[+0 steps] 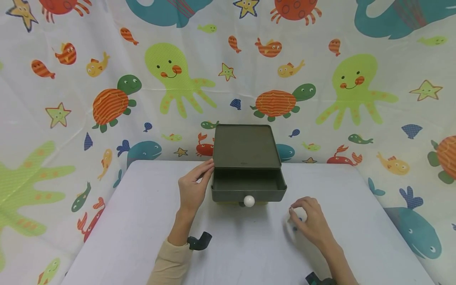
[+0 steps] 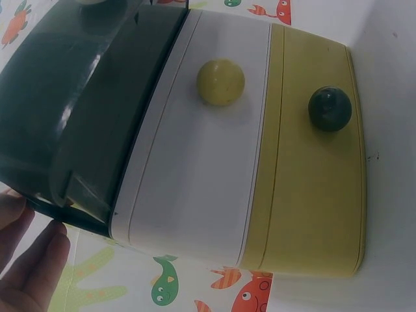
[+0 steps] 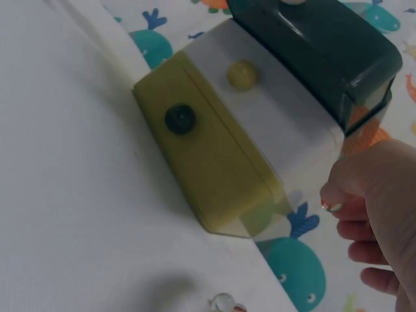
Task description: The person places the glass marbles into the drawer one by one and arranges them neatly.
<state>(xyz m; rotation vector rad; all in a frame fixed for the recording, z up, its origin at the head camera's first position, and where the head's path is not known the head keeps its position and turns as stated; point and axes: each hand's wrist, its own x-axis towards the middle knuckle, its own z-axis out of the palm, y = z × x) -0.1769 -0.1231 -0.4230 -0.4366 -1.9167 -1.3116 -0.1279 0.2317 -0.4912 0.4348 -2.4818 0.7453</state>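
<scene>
Fingers of the left hand (image 1: 194, 186) rest straight against the drawer box (image 1: 246, 152) mid-bench, top drawer (image 1: 248, 189) pulled out. Right hand (image 1: 309, 223) pinches a small clear object (image 3: 224, 302) nearby. No readable writing anywhere.

The small clear thing (image 1: 298, 217) under the right hand (image 1: 310, 224) is mostly hidden by curled fingers and cut by the frame edge in the right wrist view, so its kind cannot be told.
</scene>
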